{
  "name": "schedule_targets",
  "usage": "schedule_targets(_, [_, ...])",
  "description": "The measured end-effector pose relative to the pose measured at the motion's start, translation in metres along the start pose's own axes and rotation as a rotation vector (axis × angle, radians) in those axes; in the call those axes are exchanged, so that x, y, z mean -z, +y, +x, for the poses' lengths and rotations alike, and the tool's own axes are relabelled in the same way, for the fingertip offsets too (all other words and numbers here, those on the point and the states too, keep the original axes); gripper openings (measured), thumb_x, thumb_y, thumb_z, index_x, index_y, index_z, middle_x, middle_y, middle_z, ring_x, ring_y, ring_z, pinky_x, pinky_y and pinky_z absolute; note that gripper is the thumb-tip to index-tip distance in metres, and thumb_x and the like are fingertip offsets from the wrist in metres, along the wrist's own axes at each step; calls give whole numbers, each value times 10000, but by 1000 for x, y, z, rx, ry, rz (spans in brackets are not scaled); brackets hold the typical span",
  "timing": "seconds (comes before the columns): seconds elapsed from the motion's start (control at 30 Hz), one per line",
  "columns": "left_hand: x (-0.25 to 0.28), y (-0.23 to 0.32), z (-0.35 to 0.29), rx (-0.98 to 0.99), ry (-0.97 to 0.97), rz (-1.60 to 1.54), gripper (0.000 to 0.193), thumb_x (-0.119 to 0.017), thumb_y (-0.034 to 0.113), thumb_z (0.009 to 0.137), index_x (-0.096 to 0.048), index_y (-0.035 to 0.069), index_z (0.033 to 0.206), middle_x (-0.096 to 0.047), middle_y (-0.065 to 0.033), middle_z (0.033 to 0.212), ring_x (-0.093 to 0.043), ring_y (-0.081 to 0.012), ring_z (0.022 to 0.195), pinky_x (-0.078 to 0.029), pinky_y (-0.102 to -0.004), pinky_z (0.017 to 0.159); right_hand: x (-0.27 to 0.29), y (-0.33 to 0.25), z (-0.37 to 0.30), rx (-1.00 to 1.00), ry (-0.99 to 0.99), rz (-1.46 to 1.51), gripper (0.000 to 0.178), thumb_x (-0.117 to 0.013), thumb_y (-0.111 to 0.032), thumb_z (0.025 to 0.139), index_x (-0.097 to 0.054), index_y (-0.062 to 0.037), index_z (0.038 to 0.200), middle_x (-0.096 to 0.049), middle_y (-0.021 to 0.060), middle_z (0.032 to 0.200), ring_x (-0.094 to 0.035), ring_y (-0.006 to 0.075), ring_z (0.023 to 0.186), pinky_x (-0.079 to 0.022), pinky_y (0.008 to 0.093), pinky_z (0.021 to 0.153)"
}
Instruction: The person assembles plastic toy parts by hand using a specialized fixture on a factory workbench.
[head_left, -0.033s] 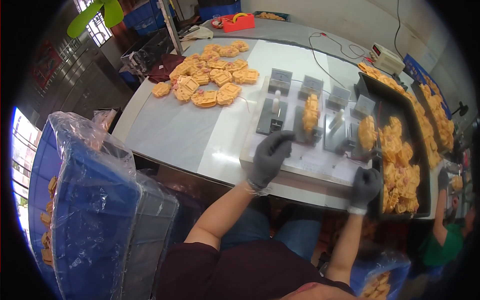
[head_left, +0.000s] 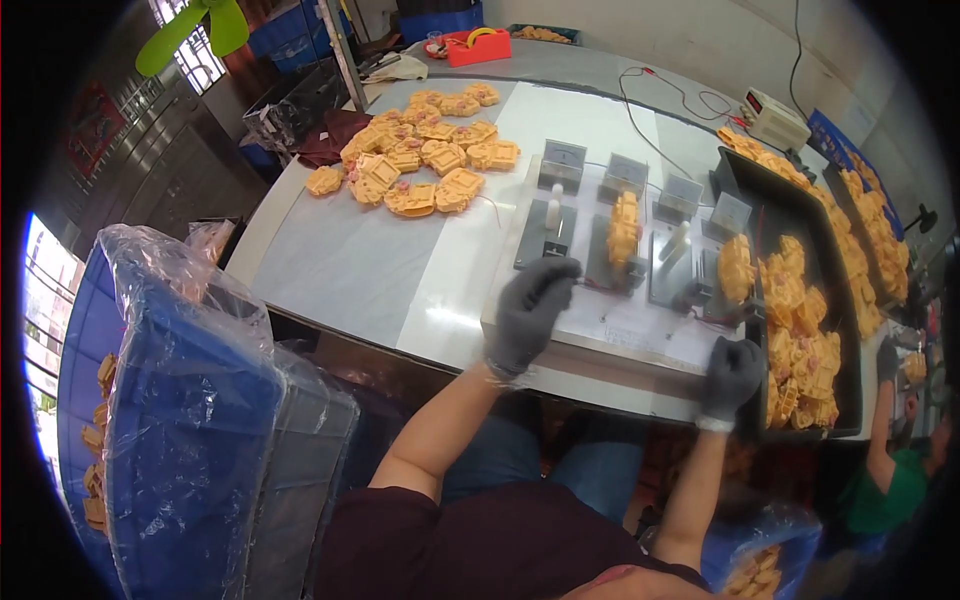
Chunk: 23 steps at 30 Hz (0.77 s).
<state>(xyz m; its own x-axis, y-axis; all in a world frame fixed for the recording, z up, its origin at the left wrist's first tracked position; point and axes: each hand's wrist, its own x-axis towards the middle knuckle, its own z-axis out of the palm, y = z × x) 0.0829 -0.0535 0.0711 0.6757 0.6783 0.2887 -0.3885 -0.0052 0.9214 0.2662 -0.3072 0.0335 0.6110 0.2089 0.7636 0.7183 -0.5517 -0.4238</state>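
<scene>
My left hand (head_left: 533, 312), in a grey glove, is closed in a pinch just in front of the leftmost test station (head_left: 545, 232) on a white board (head_left: 640, 335). What its fingertips hold, if anything, is too small to tell. My right hand (head_left: 732, 378), gloved alike, is curled closed at the board's front right corner, beside a black tray (head_left: 850, 385); its inner side is hidden. One orange-yellow plastic housing (head_left: 623, 228) stands upright in the second station. Another housing (head_left: 737, 268) stands at the rightmost one. Small panel meters (head_left: 625, 175) stand behind the stations.
Loose housings (head_left: 420, 150) lie heaped on the table's far left, and more housings (head_left: 800, 340) fill the black tray. A plastic-lined blue bin (head_left: 190, 400) stands at my left. A power supply (head_left: 775, 118) and a red tape dispenser (head_left: 478, 47) sit farther back. A co-worker's arm (head_left: 880, 430) shows at right.
My left hand has shifted slightly left and toward me, away from the leftmost station. My right hand has barely moved; the housings stay in place.
</scene>
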Motion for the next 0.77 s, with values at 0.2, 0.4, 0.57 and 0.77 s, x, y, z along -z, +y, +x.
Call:
schedule_targets(0.2, [86, -22, 95, -282, 241, 619, 264, -594, 94, 864, -611, 27, 1118, -640, -109, 978, -604, -198, 840, -489, -291, 750, 0, 3, -1, 21, 37, -61, 141, -705, -127, 738, -683, -38, 846, -612, 129, 832, -598, 291, 747, -481, 384, 671])
schedule_targets(0.4, [150, -66, 135, -42, 79, 1768, 597, -660, 294, 755, -494, 91, 1292, -395, -219, 1367, -331, -455, 1272, -326, -501, 1041, -3, 0, 1, 25, 41, -99, 213, -701, -117, 722, -688, -54, 926, -610, 124, 846, -584, 295, 736, -475, 397, 661])
schedule_targets(0.57, [134, -68, 97, -113, 82, 1733, 553, -663, 269, 747, -519, 75, 1245, -450, -212, 1243, -338, -432, 1258, -354, -486, 1018, 5, -4, 3, 17, 79, -57, 196, -699, -106, 713, -691, -48, 900, -605, 110, 808, -571, 273, 669, -468, 384, 609])
schedule_targets(0.77, [149, -61, 35, -38, 81, 1419, 510, -680, 167, 723, -549, 77, 1208, -459, -190, 1152, -374, -383, 1206, -373, -475, 994, 2, -2, 1, 16, 72, -60, 205, -705, -112, 715, -695, -62, 913, -607, 101, 810, -573, 263, 674, -467, 379, 615])
